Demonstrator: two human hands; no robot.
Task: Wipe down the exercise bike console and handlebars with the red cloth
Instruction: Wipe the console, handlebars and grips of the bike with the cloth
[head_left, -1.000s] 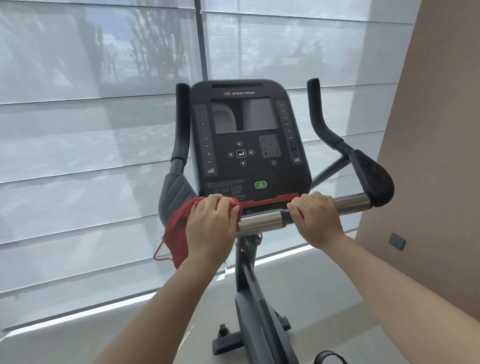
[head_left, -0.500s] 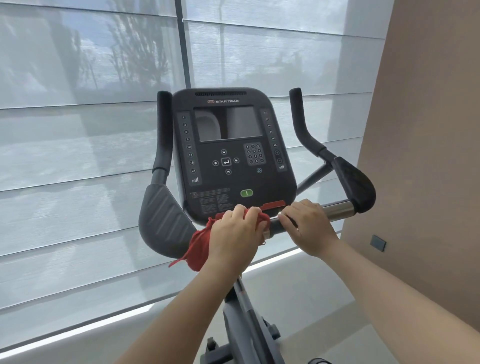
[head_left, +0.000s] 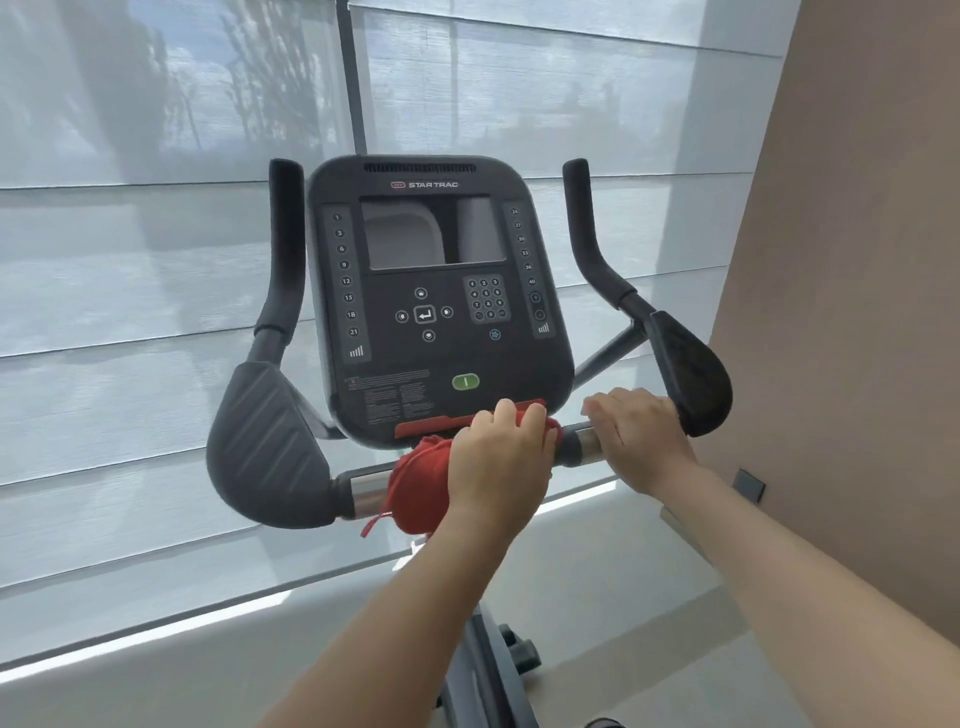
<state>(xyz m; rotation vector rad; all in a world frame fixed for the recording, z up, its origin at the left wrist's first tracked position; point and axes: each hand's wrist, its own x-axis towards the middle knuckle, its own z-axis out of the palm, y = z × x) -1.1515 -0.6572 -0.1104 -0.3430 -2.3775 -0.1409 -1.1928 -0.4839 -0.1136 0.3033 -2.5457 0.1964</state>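
Currently: red cloth (head_left: 415, 491) on handlebar (head_left: 366, 491), below console (head_left: 436, 291).
L hand (head_left: 496, 462) clamps cloth round bar; R hand (head_left: 641, 441) grips bar beside, not touching.

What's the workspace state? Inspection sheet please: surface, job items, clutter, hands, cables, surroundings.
Surface: chrome crossbar below the console, bare metal showing left of the cloth and between the hands.
Job's things: red cloth bunched on the crossbar; console upright above it; handlebars with padded rests and upright grips.
Clutter: nothing seen.
Hands: left hand grips the cloth against the bar; right hand wraps the bar beside the right pad.
Cables: nothing seen; a red loop hangs off the cloth.
Surroundings: window blinds behind; tan wall on the right with a dark wall plate.
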